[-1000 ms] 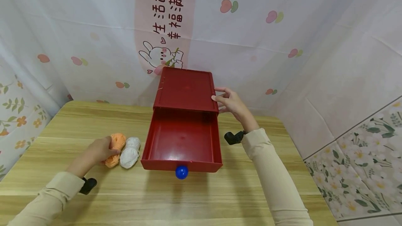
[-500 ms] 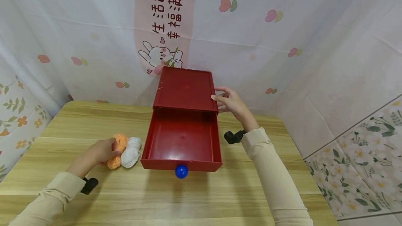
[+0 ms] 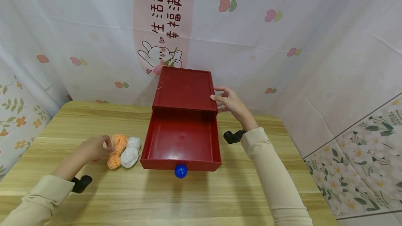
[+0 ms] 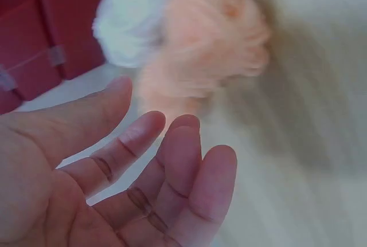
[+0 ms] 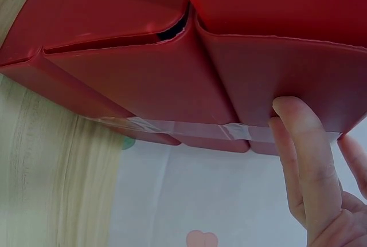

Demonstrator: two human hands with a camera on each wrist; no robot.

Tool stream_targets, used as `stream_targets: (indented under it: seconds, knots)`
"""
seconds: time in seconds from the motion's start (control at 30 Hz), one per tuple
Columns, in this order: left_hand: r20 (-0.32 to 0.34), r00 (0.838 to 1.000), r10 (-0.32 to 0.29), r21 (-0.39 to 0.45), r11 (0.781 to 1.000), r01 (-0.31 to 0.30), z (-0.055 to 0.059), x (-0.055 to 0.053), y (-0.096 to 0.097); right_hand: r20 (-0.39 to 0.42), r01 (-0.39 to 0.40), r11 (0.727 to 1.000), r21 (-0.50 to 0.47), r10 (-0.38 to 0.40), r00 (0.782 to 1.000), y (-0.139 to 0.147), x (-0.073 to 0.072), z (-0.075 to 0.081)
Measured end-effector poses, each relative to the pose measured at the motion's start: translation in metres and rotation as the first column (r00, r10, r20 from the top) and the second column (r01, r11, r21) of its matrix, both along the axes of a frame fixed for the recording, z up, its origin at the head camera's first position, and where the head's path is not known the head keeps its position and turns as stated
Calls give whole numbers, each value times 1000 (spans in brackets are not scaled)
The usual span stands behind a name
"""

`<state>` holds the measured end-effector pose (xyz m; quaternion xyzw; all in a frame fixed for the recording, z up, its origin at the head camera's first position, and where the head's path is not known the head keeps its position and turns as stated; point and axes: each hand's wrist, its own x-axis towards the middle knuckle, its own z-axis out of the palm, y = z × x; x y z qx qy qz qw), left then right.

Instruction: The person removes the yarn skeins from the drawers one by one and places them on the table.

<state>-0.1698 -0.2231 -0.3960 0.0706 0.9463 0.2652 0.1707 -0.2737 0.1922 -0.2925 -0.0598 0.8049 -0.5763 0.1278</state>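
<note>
A skein of orange yarn point(image 3: 120, 143) lies on the table, side by side with a skein of white yarn point(image 3: 131, 153). My left hand point(image 3: 95, 148) is just left of the orange skein, thumb and fingers apart; the left wrist view shows nothing between them. A red drawer box point(image 3: 186, 88) stands at the back with its drawer point(image 3: 182, 137) pulled out toward me. On the drawer's front is a round blue knob point(image 3: 180, 171). My right hand point(image 3: 231, 102) rests at the box's right side, fingertips touching the red wall in the right wrist view.
The wooden table point(image 3: 176, 201) ends at a patterned curtain point(image 3: 251, 65) right behind the box. Clear tape point(image 5: 195, 128) runs across the box's side and the joins between its red sections. Floral cloth point(image 3: 361, 163) borders the right side.
My left hand first shifts the orange yarn slightly right against the white skein, then lets go and draws back left. My right hand stays at the box's side.
</note>
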Motion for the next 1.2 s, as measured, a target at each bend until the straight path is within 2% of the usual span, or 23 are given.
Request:
stream_targets:
  seconds: [0.07,0.2,0.43,0.53,0.63,0.7,0.8,0.87,0.93,1.0,1.13,1.2]
  knots:
    - [-22,1000,-8,-15,1000,8,9,3,3,-2,-2,1000,4,2,1000,0,0,0]
    - [-110,993,-42,-30,999,39,31,16,14,-3,0,1000,5,0,1000,0,0,0]
    - [-249,965,-80,-28,997,75,72,55,39,2,5,1000,5,-5,1000,0,0,-1]
    - [-323,942,-93,-55,995,79,84,72,49,3,7,1000,6,-7,1000,0,0,-1]
    - [-400,911,-97,-58,995,80,90,87,59,5,6,1000,-2,-6,1000,0,0,-1]
    - [-427,899,-98,-47,995,86,91,95,66,1,3,1000,-2,-3,1000,0,0,-1]
    - [-417,904,-93,-21,995,93,90,103,78,-5,-1,1000,-3,1,1000,0,1,-1]
    - [-425,899,-107,11,992,123,88,107,87,-7,-2,1000,-4,2,1000,0,1,-1]
    - [-455,881,-131,53,983,173,84,110,95,-8,0,1000,-8,0,1000,0,1,-1]
    - [-502,851,-154,97,968,233,79,113,105,-9,-1,1000,-5,1,1000,0,1,-1]
    - [-608,772,-183,98,949,301,67,114,125,-8,3,1000,-2,-3,1000,-1,1,-1]
    - [-669,720,-184,61,952,300,60,113,134,-7,5,1000,2,-5,1000,-1,1,-1]
